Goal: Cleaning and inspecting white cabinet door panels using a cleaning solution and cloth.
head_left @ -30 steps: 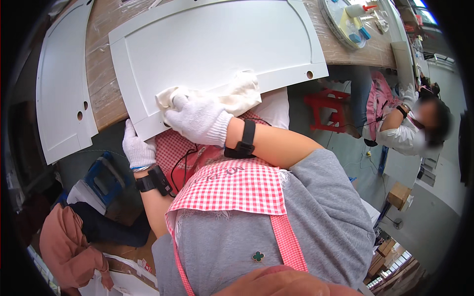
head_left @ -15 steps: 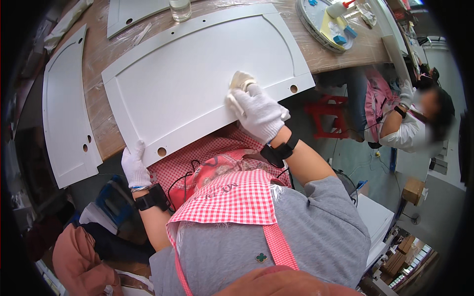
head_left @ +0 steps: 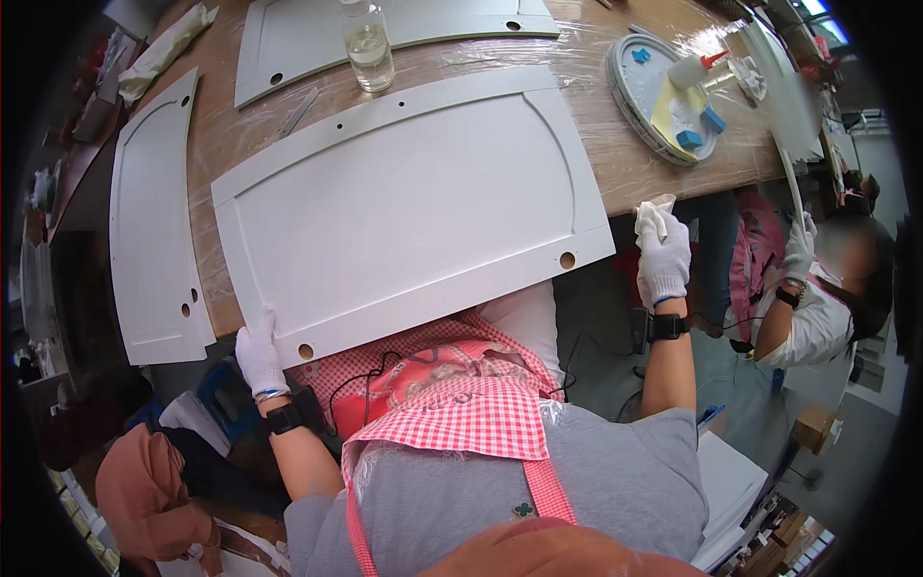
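Note:
A white framed door panel [head_left: 404, 207] with a few round holes lies in front of me, its near edge jutting over the table edge above my lap. My left hand [head_left: 258, 354], in a white knit glove, grips the panel's near left corner. The thumb lies on top, and the panel hides part of the fingers. Off the panel's right end, my gloved right hand [head_left: 665, 262] is closed around a crumpled off-white cloth [head_left: 655, 213]. The cloth is apart from the panel, near the table's front edge.
Another white panel [head_left: 154, 250] lies at the left, and one more [head_left: 288, 43] at the back. A clear bottle [head_left: 369, 60] stands behind my panel. At the right, a round lid [head_left: 625, 91] carries blue blocks and a red-tipped bottle [head_left: 688, 71]. A person [head_left: 808, 288] works at far right.
My right hand has left the panel's surface and swung right with the cloth, beyond the panel's end. My left hand stays at the corner. The view has shifted, showing more of the table's back.

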Action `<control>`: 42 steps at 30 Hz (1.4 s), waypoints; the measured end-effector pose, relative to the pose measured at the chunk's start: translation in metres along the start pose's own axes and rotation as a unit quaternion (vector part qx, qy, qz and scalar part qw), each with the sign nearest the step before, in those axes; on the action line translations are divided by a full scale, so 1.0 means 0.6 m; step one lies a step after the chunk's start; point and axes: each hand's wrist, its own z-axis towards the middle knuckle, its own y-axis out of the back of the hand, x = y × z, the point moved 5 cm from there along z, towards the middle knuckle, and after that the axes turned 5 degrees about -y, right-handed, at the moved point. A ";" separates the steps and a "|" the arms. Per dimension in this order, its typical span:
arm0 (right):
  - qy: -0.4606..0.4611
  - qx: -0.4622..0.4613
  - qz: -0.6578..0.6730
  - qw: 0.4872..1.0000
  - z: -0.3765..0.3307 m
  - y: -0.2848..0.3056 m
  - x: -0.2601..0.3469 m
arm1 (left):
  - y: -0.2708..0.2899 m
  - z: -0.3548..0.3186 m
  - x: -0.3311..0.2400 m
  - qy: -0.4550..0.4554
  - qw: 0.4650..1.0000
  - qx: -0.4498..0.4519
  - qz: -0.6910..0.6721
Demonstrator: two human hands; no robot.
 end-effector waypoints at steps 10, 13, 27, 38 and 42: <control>0.279 -0.025 -0.307 0.910 0.239 -0.177 0.277 | -0.008 -0.013 -0.009 -0.007 0.997 -0.075 0.009; 0.313 0.033 -0.343 0.885 0.264 -0.250 0.244 | -0.010 -0.017 -0.011 0.013 0.996 -0.070 -0.049; 0.185 -0.154 -0.270 0.932 0.276 0.016 0.141 | -0.012 -0.005 0.000 -0.006 0.998 -0.058 0.002; -0.002 -0.142 -0.312 0.939 0.367 0.116 0.018 | -0.008 0.000 0.011 -0.003 0.998 -0.065 -0.014; -0.015 -0.165 -0.172 0.971 0.389 0.130 0.019 | -0.007 0.001 0.014 -0.012 0.997 -0.070 -0.012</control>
